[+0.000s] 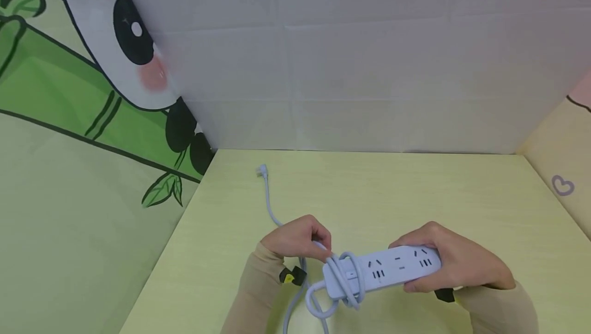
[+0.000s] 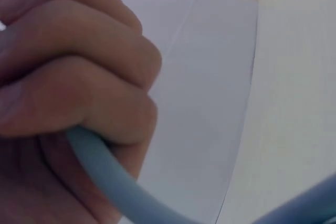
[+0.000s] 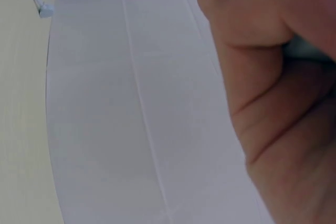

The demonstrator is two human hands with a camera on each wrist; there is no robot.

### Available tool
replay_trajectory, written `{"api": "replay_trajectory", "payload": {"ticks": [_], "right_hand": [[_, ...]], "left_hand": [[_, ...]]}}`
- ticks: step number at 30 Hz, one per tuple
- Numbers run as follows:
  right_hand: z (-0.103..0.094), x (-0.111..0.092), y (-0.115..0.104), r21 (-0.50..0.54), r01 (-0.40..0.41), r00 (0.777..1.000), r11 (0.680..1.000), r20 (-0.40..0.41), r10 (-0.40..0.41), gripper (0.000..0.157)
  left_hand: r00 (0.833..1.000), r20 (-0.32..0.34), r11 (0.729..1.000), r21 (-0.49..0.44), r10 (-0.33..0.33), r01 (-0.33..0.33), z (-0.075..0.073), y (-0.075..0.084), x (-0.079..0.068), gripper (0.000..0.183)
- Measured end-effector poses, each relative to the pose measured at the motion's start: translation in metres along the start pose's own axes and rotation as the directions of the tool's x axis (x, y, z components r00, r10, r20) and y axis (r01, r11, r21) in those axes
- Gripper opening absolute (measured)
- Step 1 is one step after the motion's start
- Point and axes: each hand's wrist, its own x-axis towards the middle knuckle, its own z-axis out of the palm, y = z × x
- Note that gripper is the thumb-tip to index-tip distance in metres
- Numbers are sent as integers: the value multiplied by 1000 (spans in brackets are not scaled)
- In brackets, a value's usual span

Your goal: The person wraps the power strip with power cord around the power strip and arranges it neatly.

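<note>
A white power strip (image 1: pixel 399 267) with several sockets is held over the table, tilted a little, its right end raised. My right hand (image 1: pixel 461 257) grips that right end, fingers along the far side and thumb on the near side. Around the strip's left end the white cord (image 1: pixel 345 278) is wound in several loops. My left hand (image 1: pixel 300 236) pinches the cord just left of those loops; in the left wrist view its curled fingers (image 2: pixel 89 98) close over the cord (image 2: pixel 113 174). In the right wrist view my right hand (image 3: pixel 273 77) hides most of the strip.
The cord's plug (image 1: pixel 262 171) lies on the pale yellow table (image 1: pixel 443 195) toward the back left. Loose cord (image 1: pixel 295 303) runs below the left wrist toward the near edge. A grey-white panel (image 1: pixel 351 67) stands behind the table, with printed side panels (image 1: pixel 92 211) left and right.
</note>
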Motion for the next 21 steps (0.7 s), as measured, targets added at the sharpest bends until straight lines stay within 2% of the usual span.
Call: {"api": "replay_trajectory", "payload": {"ticks": [7,15,21], "right_hand": [[10,-9,4,-9,32,999,999,-14,-32,42],[20,-21,-1,-28,-14,999,999,-47,13,39],[28,-31,-3,-44,-29,997,999,-72,26,38]], "left_hand": [[1000,-3,1000,-11,9,-9,6,2,-3,23],[997,-63,994,94,-47,52,13,6,-7,27],[988,-122,984,136,-94,111,22,7,-8,42]]}}
